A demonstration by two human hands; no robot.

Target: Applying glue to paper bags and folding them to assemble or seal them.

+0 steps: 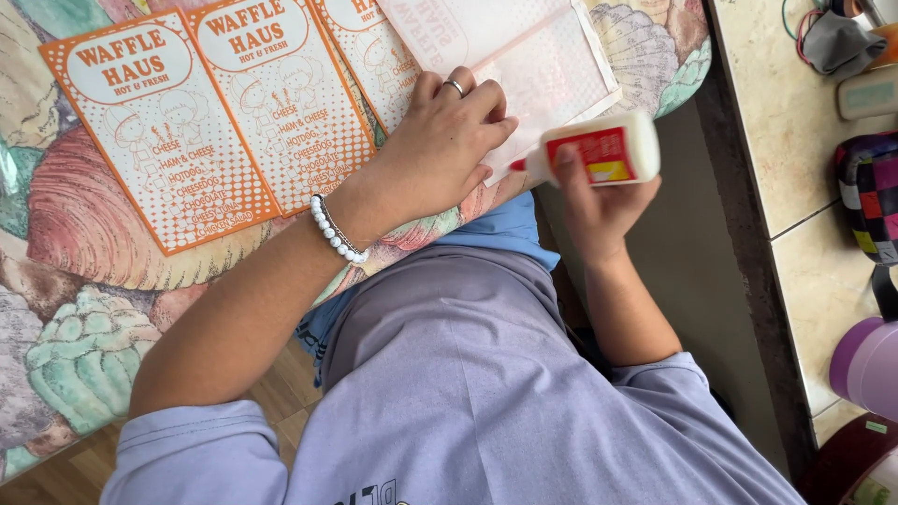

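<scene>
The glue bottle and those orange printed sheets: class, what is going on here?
A person sits at a shell-patterned surface. The left hand presses flat on a pale face-down sheet, while the right hand holds a white glue bottle with its tip at the sheet's edge. Orange printed sheets lie alongside.

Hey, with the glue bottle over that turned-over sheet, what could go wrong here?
1. The glue bottle in the right hand has its tip at the edge of the face-down sheet, so glue might land on the patterned cloth.
2. The left hand presses that sheet and could smear wet glue.
3. The orange printed cards lie close and might get stuck together.
</scene>
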